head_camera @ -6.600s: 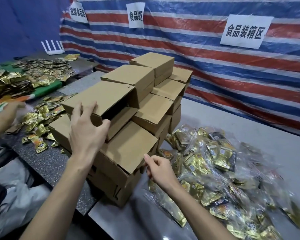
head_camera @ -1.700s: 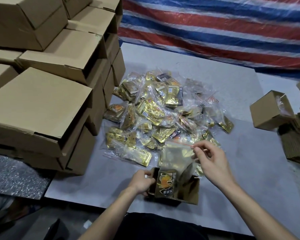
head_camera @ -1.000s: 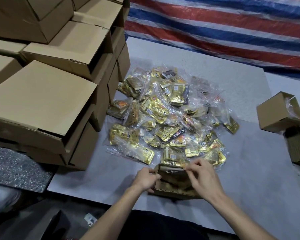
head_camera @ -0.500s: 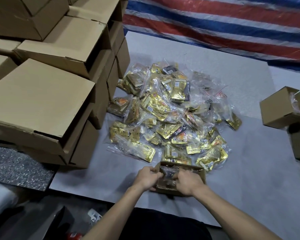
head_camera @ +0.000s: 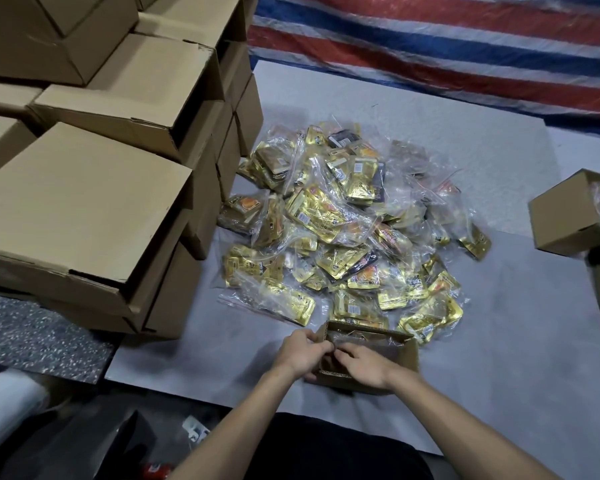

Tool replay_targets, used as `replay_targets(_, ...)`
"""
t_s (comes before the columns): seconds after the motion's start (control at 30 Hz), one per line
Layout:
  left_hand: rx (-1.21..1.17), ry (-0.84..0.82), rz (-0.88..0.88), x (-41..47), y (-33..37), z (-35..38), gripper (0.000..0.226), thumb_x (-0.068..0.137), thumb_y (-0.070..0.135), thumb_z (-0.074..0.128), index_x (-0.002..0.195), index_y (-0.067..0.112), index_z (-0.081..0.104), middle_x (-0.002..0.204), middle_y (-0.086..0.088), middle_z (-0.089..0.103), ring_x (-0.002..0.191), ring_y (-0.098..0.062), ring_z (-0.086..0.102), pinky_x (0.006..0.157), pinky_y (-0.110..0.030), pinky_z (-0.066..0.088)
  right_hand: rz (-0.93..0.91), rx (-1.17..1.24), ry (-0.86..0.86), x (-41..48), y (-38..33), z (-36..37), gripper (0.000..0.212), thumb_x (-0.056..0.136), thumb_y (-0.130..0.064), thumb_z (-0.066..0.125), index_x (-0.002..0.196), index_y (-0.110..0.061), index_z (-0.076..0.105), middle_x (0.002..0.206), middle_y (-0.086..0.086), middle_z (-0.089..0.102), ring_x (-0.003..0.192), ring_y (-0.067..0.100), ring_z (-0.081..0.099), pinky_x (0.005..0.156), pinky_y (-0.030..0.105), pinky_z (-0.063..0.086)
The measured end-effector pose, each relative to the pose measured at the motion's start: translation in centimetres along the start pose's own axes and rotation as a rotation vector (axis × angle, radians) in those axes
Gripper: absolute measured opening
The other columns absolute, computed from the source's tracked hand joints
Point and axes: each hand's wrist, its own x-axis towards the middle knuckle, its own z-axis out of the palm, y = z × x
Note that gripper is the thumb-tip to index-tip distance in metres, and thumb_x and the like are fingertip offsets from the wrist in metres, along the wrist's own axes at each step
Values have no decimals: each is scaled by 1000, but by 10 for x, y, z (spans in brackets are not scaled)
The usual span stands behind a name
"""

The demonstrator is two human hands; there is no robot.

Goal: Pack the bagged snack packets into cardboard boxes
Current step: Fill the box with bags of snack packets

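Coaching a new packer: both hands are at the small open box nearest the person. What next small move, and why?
Probably push the bag down below the rim: left hand holds the box, right hand presses inside, plastic shows near the top.

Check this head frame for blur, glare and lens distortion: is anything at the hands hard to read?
Head view: wide-angle bending curves the tarp stripes and the stacked boxes; light glints off the clear bags of the packet pile; the left hand and right hand look slightly soft and shade the small box, so its contents and each grip stay unclear.
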Motion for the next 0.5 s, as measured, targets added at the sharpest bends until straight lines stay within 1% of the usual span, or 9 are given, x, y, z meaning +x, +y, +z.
replay_targets(0.07, 27, -4, -1, 1, 4, 0, 29, 66, 43, 73, 83, 23, 61, 84, 0, 66, 60, -22, 71, 52, -42, 61, 5, -12, 25, 0, -2, 1, 53, 99, -63, 30, 138, -36, 54, 147, -2, 52, 137, 22, 47, 114, 40, 35)
replay_targets(0.13, 29, -19, -6, 1, 8, -2, 33, 71, 48, 74, 87, 22, 62, 86, 0, 66, 58, -23, 72, 55, -44, 62, -18, -2, 87, -4, -2, 0, 44, 94, -70, 29, 99, -48, 66, 116, -6, 69, 116, 21, 61, 103, 43, 44)
replay_targets(0.17, 26, -30, -13, 1, 10, -3, 41, 73, 56, 72, 90, 20, 63, 86, -2, 68, 61, -24, 72, 55, -42, 62, -39, 9, 123, -5, 0, -1, 40, 93, -70, 30, 82, -51, 63, 99, -10, 70, 105, 20, 64, 98, 43, 47)
replay_targets(0.2, 27, -36, -18, -1, 13, -6, 50, 76, 65, 66, 92, 17, 65, 86, -4, 70, 64, -25, 73, 57, -39, 62, -58, 20, 155, -7, 3, -2, 37, 93, -68, 33, 74, -52, 60, 89, -12, 69, 96, 18, 66, 93, 41, 49)
replay_targets(0.27, 137, 79, 43, -4, 16, -11, 57, 85, 73, 49, 88, 18, 64, 78, 1, 69, 70, -23, 71, 63, -33, 57, -103, 20, 227, -15, 7, -3, 31, 95, -58, 40, 75, -50, 61, 84, -11, 71, 86, 14, 67, 86, 37, 52)
replay_targets(0.3, 245, 204, 110, -3, 17, -13, 48, 92, 66, 45, 84, 21, 60, 76, 5, 67, 73, -21, 68, 67, -32, 53, -117, 19, 257, -18, 10, -4, 27, 97, -52, 42, 80, -47, 62, 86, -11, 72, 83, 13, 67, 83, 35, 53)
replay_targets(0.33, 367, 347, 194, -1, 17, -17, 34, 97, 53, 46, 85, 24, 56, 81, 6, 65, 78, -19, 63, 70, -33, 47, -124, 24, 281, -20, 13, -6, 23, 98, -46, 44, 85, -44, 63, 88, -13, 72, 81, 11, 67, 80, 32, 54)
replay_targets(0.4, 566, 543, 344, 7, 20, -27, 5, 96, 24, 52, 100, 22, 55, 103, 2, 62, 92, -17, 54, 78, -34, 42, -130, 40, 320, -25, 19, -9, 19, 98, -40, 47, 89, -43, 63, 90, -17, 70, 81, 5, 65, 78, 30, 54)
replay_targets(0.5, 916, 577, 421, 29, 24, -49, 42, 86, 16, 65, 126, 19, 52, 125, -4, 51, 118, -24, 45, 102, -38, 37, -149, 93, 398, -34, 27, -9, 15, 98, -41, 51, 89, -41, 63, 86, -19, 69, 82, 2, 64, 79, 33, 55)
